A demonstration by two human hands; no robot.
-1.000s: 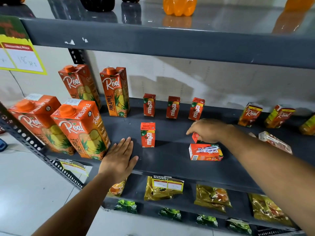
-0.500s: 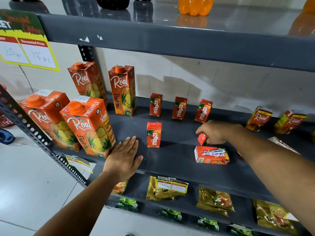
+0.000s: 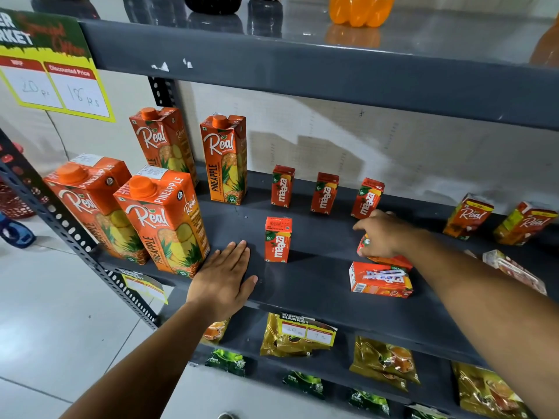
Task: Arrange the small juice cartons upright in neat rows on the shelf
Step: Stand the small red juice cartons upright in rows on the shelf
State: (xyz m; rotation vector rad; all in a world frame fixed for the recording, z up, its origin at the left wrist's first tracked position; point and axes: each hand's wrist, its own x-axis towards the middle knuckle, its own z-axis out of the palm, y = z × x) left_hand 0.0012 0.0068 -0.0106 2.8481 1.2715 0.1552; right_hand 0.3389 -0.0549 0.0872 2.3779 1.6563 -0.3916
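Note:
Three small red Maaza cartons stand upright in a back row on the dark grey shelf: one at the left, one in the middle, one at the right. A fourth upright carton stands alone in front. My right hand is closed on a tilted small carton, mostly hidden under the fingers. Just in front lies another small carton on its side. My left hand rests flat, palm down, on the shelf's front edge, holding nothing.
Several tall Real pineapple cartons fill the shelf's left part. Two small Real cartons stand at the right, with another carton lying near them. Snack packets lie on the shelf below. Bottles stand on the shelf above.
My right hand has closed around the small carton behind the lying one and tilted it up slightly. The camera has shifted; my left hand stays flat on the shelf.

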